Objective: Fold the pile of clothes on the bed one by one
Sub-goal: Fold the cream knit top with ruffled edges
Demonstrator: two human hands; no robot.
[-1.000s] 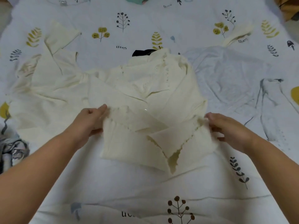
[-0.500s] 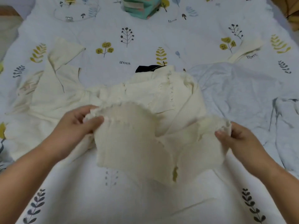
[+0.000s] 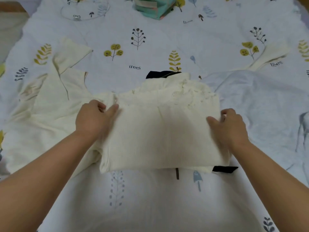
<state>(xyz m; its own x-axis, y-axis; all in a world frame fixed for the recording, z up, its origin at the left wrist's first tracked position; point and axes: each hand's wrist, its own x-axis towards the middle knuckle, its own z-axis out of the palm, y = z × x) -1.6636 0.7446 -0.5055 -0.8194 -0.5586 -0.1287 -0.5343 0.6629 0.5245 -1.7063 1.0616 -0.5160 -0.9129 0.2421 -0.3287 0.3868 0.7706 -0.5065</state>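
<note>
A cream knitted garment lies folded into a rectangle in the middle of the bed. My left hand pinches its upper left edge between thumb and fingers. My right hand grips its right edge, thumb on top of the fabric. A black garment peeks out behind the fold, and a black strip shows under its lower right corner. A second cream garment lies spread to the left, partly under the folded one.
The bed sheet is white with a tree and leaf print. A pale grey garment lies spread at the right. A teal folded stack sits at the far edge. The bed's left edge is at the upper left.
Both hands lifted the garment's near hem and carried it away from me over the rest, so it now lies doubled as a flat rectangle. The camera tilted toward the far end.
</note>
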